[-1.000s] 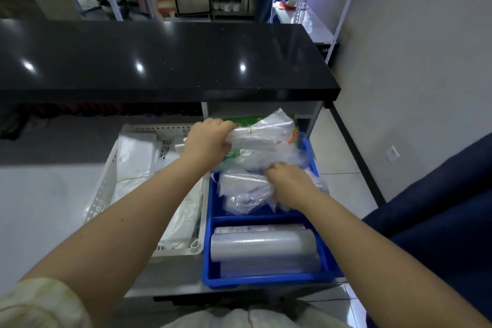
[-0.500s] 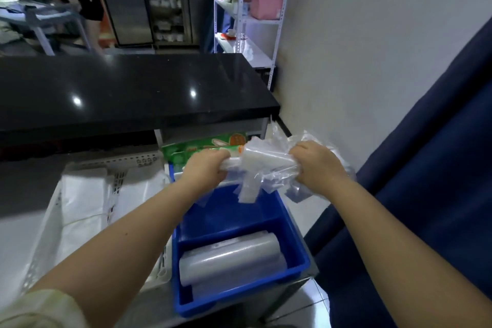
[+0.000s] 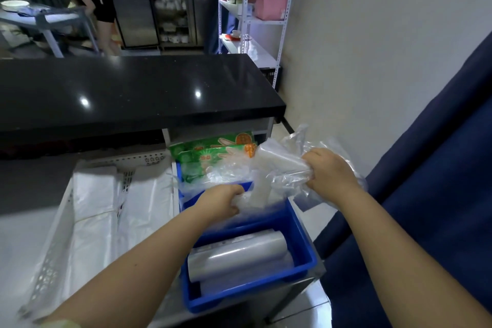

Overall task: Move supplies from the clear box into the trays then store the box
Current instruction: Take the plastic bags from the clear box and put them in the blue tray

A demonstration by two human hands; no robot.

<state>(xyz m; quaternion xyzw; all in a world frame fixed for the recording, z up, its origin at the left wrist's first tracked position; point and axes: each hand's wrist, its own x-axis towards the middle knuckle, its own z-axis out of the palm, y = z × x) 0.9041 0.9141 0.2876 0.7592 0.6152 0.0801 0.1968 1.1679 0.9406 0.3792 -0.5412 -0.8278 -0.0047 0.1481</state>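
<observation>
your left hand (image 3: 221, 202) and right hand (image 3: 330, 170) clench one clear bag bundle (image 3: 279, 165) (long axis sloping down toward the left hand); two green packs (image 3: 213, 153) beyond.

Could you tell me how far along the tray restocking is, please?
Done: a clear roll lies at the front of the blue tray, green packets at its back, white bags in the white tray. In hand: the left hand and right hand grip a bundle of clear bags over the blue tray. Left: setting it down, then storing the clear box, which is out of view.
</observation>
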